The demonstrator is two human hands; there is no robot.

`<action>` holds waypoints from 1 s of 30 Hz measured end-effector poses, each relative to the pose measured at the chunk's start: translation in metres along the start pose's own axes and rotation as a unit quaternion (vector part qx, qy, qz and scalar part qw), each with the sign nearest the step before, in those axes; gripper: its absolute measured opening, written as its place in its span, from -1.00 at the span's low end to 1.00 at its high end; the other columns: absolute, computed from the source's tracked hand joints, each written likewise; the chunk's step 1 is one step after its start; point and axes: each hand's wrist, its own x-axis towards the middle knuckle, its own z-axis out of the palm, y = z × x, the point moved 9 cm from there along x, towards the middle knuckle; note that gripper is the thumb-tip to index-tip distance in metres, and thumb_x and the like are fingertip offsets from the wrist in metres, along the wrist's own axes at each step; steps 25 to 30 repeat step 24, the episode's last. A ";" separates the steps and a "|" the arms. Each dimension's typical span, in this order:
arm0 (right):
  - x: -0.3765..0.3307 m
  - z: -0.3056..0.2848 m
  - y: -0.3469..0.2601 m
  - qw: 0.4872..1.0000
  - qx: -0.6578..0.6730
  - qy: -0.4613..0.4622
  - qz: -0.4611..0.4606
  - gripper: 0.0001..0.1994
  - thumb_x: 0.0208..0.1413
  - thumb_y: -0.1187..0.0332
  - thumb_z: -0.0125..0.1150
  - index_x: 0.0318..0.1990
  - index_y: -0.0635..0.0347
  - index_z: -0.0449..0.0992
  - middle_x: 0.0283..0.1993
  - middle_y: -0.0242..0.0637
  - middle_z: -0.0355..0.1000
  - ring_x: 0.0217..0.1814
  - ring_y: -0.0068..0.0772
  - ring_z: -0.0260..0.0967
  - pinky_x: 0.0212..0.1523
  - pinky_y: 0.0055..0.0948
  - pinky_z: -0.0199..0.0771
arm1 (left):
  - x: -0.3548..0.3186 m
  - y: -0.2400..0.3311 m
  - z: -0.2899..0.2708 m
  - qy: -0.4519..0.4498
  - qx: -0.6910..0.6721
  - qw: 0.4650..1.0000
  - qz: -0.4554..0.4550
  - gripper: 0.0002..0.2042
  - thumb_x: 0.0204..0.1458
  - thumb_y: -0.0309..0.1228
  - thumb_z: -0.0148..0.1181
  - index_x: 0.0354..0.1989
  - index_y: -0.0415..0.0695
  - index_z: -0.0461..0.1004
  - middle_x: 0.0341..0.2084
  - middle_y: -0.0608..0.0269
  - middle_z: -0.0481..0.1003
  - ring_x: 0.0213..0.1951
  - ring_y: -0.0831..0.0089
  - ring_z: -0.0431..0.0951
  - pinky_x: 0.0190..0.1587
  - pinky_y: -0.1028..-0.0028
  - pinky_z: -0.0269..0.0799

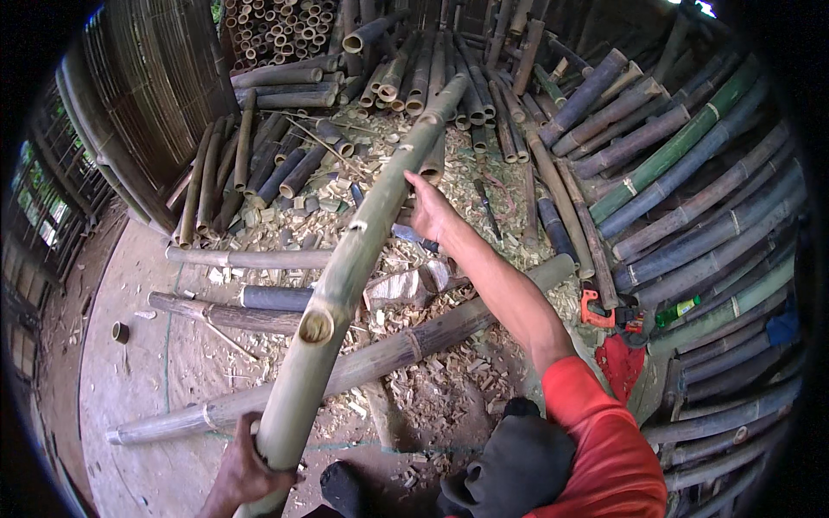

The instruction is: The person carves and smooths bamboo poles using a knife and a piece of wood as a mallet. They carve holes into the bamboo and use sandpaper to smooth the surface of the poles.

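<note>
A long, pale green bamboo pole slants across the middle, its near end low at the left and its far end raised toward the stacks. Low on its near part, my left hand is closed round it, with the fingertips partly hidden. Farther up, my right hand grips its right side, thumb on top and the other fingers mostly hidden. A round, cut-looking knot shows on the pole's upper face. Just below my right hand is a bluish, blade-like piece with a dark end; I cannot tell whether the hand touches it.
Beneath the pole lie another thick bamboo pole, a pale wood block and scattered wood chips. Bamboo lengths line the right side, near an orange-handled saw, a green bottle and red cloth.
</note>
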 end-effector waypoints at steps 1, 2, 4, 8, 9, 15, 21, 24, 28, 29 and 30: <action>-0.002 -0.008 -0.001 0.998 -0.044 0.041 -0.006 -0.29 0.27 -0.05 0.15 0.42 0.13 0.09 0.45 0.01 0.14 0.44 0.07 0.19 0.36 0.20 0.27 | 0.019 0.016 -0.001 0.010 0.043 0.998 0.042 0.10 -0.40 -0.18 0.73 0.28 -0.29 0.06 -0.05 -0.18 0.55 0.03 0.05 0.59 0.11 0.16 0.50; -0.008 -0.011 -0.002 0.993 -0.088 0.080 -0.013 -0.30 0.28 -0.05 0.14 0.41 0.14 0.10 0.48 0.02 0.11 0.46 0.09 0.15 0.36 0.20 0.26 | 0.039 0.029 -0.002 0.023 0.086 0.992 0.085 0.04 -0.38 -0.22 0.71 0.23 -0.30 0.08 -0.10 -0.16 0.58 -0.01 0.07 0.62 0.08 0.18 0.51; -0.049 0.058 0.007 0.990 -0.133 0.037 -0.041 -0.10 0.22 -0.16 0.18 0.52 0.17 -0.03 0.60 0.10 -0.11 0.62 0.06 -0.10 0.54 -0.04 0.03 | 0.081 0.014 -0.016 0.045 0.027 0.993 0.102 0.04 -0.34 -0.25 0.70 0.25 -0.34 0.04 -0.09 -0.20 0.57 -0.01 0.10 0.61 0.05 0.20 0.54; -0.166 0.054 0.099 0.959 -0.281 0.019 0.023 -0.16 0.23 -0.14 0.13 0.53 -0.03 -0.08 0.45 -0.16 0.17 0.52 -0.10 0.09 0.16 0.10 0.45 | 0.215 0.062 0.014 0.015 -0.113 0.987 0.117 0.00 -0.24 -0.35 0.66 0.27 -0.35 -0.02 -0.05 -0.20 0.54 -0.02 0.19 0.60 0.00 0.33 0.59; -0.204 0.032 0.132 0.962 -0.259 -0.015 0.081 -0.14 0.23 -0.16 0.16 0.53 0.01 -0.06 0.39 -0.17 0.22 0.45 -0.12 0.16 0.13 0.01 0.47 | 0.238 0.111 0.045 -0.013 -0.141 0.984 0.104 0.01 -0.25 -0.37 0.65 0.28 -0.37 -0.02 -0.06 -0.17 0.53 -0.01 0.17 0.59 -0.03 0.33 0.60; -0.321 0.045 0.191 0.973 -0.018 -0.055 0.225 -0.12 0.18 -0.17 0.31 0.47 0.08 0.01 0.16 -0.24 0.43 0.18 -0.29 0.43 0.08 -0.20 0.52 | 0.329 0.194 0.147 -0.067 -0.338 0.937 0.048 -0.09 -0.22 -0.36 0.56 0.20 -0.39 -0.01 -0.18 -0.22 0.49 -0.29 0.07 0.64 -0.28 0.13 0.67; -0.332 -0.029 0.161 0.948 -0.296 0.043 0.109 0.06 0.08 -0.03 0.50 0.43 0.41 -0.13 0.40 0.03 0.12 0.45 -0.17 0.14 0.42 -0.11 0.22 | 0.395 0.190 0.189 0.044 -0.272 0.959 0.064 -0.13 -0.22 -0.18 0.60 0.10 -0.38 0.11 -0.12 -0.21 0.44 -0.20 0.16 0.60 -0.24 0.24 0.65; -0.354 -0.053 0.163 0.908 -0.400 0.027 0.125 0.13 0.06 -0.03 0.52 0.45 0.44 -0.21 0.48 0.06 -0.04 0.54 -0.12 -0.02 0.52 -0.08 0.04 | 0.400 0.222 0.214 0.087 -0.245 0.964 0.058 -0.11 -0.28 -0.12 0.61 0.13 -0.35 0.18 -0.01 -0.26 0.42 0.04 0.07 0.51 0.18 0.12 0.43; -0.354 -0.053 0.163 0.908 -0.400 0.027 0.125 0.13 0.06 -0.03 0.52 0.45 0.44 -0.21 0.48 0.06 -0.04 0.54 -0.12 -0.02 0.52 -0.08 0.04 | 0.400 0.222 0.214 0.087 -0.245 0.964 0.058 -0.11 -0.28 -0.12 0.61 0.13 -0.35 0.18 -0.01 -0.26 0.42 0.04 0.07 0.51 0.18 0.12 0.43; -0.354 -0.053 0.163 0.908 -0.400 0.027 0.125 0.13 0.06 -0.03 0.52 0.45 0.44 -0.21 0.48 0.06 -0.04 0.54 -0.12 -0.02 0.52 -0.08 0.04 | 0.400 0.222 0.214 0.087 -0.245 0.964 0.058 -0.11 -0.28 -0.12 0.61 0.13 -0.35 0.18 -0.01 -0.26 0.42 0.04 0.07 0.51 0.18 0.12 0.43; -0.354 -0.053 0.163 0.908 -0.400 0.027 0.125 0.13 0.06 -0.03 0.52 0.45 0.44 -0.21 0.48 0.06 -0.04 0.54 -0.12 -0.02 0.52 -0.08 0.04 | 0.400 0.222 0.214 0.087 -0.245 0.964 0.058 -0.11 -0.28 -0.12 0.61 0.13 -0.35 0.18 -0.01 -0.26 0.42 0.04 0.07 0.51 0.18 0.12 0.43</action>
